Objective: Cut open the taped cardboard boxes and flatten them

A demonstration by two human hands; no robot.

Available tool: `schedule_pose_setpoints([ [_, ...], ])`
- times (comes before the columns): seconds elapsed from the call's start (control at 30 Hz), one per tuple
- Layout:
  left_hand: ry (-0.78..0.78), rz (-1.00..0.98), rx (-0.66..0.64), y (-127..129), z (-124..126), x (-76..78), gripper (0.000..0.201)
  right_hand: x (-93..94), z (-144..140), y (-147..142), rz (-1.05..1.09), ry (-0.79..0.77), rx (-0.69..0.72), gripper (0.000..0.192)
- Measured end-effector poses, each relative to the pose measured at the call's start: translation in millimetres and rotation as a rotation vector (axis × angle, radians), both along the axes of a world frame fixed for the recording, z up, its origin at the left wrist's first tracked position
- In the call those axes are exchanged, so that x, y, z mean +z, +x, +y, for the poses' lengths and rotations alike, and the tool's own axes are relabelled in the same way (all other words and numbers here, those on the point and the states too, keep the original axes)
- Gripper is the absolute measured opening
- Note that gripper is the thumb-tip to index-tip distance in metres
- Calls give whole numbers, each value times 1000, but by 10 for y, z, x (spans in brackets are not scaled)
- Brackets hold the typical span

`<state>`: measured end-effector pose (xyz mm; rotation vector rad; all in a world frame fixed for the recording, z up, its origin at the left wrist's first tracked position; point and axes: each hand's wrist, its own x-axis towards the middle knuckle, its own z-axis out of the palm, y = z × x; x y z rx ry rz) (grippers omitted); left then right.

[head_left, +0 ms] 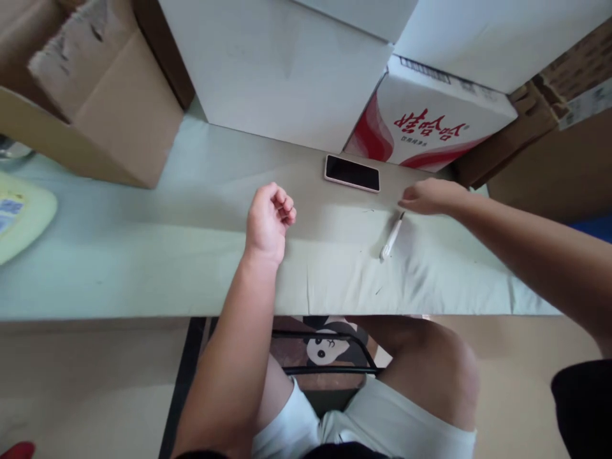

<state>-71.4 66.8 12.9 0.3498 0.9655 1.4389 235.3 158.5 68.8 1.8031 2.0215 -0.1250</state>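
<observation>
My left hand (271, 220) is raised over the near middle of the table, its fingers curled in loosely, with nothing visible in them. To the right, my right hand (428, 196) is closed with the fingers pointing down and left; its fingertips are hidden beneath it. Just below them a slim white-handled tool (391, 240) with a thin dark tip slants on the cloth, the tip towards my right hand. Whether the fingertips touch that tip, I cannot tell. A phone (352, 173) with a dark screen lies between and beyond both hands.
A pale green cloth (143, 255) covers the table. White boxes (282, 70) and a red-and-white printed carton (425, 131) line the back. An open cardboard box (119, 108) and a pale yellow-green bottle (29, 217) stand left. Brown cartons (535, 153) are at right.
</observation>
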Motion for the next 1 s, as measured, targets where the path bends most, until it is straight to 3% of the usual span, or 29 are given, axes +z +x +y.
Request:
schedule_pose_setpoints([
  [0.13,33,99,203,-249,-108,79,33,86,-153,-1142,35,-2,215,34],
  [0.27,49,186,433,-583,-242,199,33,204,-223,-2216,329,120,529,39],
  [0.37,45,148,561,-814,-314,267,32,259,-139,-2931,573,194,700,57],
  [0.47,45,90,683,-964,-337,287,33,264,5,-3541,742,225,881,74],
  [0.57,111,37,786,-1022,-340,285,34,227,87,-3902,706,218,932,60],
  [0.67,168,42,876,-1056,-353,291,27,176,53,-3889,675,248,835,41],
  [0.77,178,157,1131,-1150,-376,287,20,139,-56,-3533,798,267,760,27],
  [0.83,202,282,1338,-1240,-384,263,19,124,-153,-3167,888,254,710,27],
  [0.87,227,339,1375,-1280,-384,245,17,116,-210,-2956,935,256,685,30],
  [1.0,241,388,1322,-1273,-348,173,16,34,-534,-1953,1149,320,570,51],
])
